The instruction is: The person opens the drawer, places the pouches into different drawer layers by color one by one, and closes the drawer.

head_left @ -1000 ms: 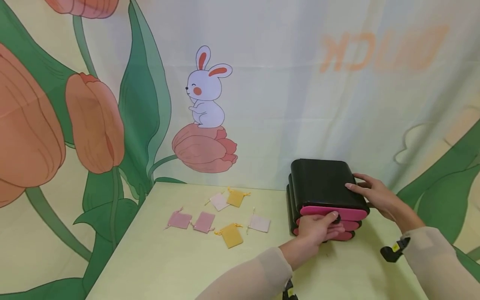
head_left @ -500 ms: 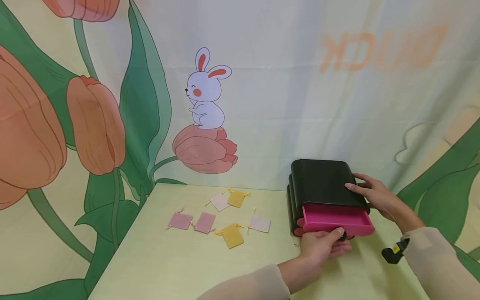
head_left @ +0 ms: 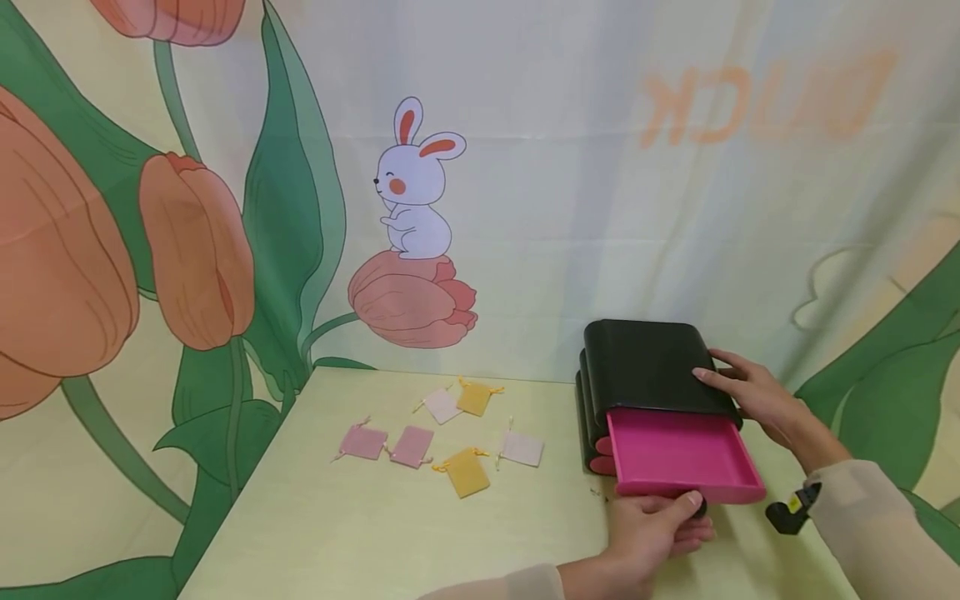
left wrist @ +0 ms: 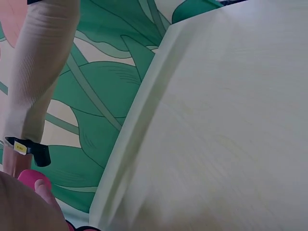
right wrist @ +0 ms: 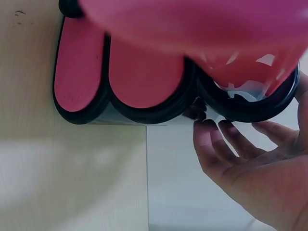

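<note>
My left hand (head_left: 652,533) pinches the black knob (head_left: 701,507) of a bright pink drawer (head_left: 678,458), its thumb over the knob and other fingers below. The drawer stands well out of the top tier of a black cabinet (head_left: 648,367), and its visible inside is bare. My right hand (head_left: 757,400) holds that tier's right edge, thumb on top and fingers along the side. In the right wrist view, fingertips (right wrist: 231,126) meet the rounded black side. Two lower drawer fronts (right wrist: 144,72) there are flush with the cabinet. The left wrist view shows mostly tabletop.
Left of the cabinet lie several small drawstring pouches: yellow (head_left: 467,473), pink (head_left: 411,447) and white (head_left: 522,448). They rest on a pale table (head_left: 360,533). A curtain (head_left: 525,208) printed with tulips and a rabbit hangs right behind.
The top drawer has slid out toward me from fully closed, my left hand moving with its knob. My right hand has stayed on the cabinet, and the pouches have not moved.
</note>
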The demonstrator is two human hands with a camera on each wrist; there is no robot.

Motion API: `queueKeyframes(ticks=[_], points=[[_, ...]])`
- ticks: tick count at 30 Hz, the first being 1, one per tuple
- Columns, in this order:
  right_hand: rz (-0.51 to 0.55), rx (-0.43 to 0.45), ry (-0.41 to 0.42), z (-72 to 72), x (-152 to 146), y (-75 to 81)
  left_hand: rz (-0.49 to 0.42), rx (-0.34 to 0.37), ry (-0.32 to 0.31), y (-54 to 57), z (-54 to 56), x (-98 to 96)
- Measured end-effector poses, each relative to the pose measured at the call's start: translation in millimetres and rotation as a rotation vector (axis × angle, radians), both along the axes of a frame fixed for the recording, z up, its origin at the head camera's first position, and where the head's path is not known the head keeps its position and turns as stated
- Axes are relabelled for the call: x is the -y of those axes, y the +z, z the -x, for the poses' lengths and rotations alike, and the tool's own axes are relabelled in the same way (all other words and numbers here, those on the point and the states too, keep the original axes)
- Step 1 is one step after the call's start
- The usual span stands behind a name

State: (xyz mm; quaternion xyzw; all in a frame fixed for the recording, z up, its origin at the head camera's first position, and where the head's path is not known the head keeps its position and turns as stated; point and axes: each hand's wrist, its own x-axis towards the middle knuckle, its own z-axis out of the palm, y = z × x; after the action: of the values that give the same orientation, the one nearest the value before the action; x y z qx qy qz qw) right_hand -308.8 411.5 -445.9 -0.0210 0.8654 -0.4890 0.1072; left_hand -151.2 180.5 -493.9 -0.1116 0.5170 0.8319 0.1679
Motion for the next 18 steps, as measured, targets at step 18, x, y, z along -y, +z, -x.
queueKeyframes(ticks=[18], points=[[0.125, 0.078, 0.010, -2.8, -8, -8.0, 0.031, -0.004, -0.252, -13.0, -1.1, 22.7]])
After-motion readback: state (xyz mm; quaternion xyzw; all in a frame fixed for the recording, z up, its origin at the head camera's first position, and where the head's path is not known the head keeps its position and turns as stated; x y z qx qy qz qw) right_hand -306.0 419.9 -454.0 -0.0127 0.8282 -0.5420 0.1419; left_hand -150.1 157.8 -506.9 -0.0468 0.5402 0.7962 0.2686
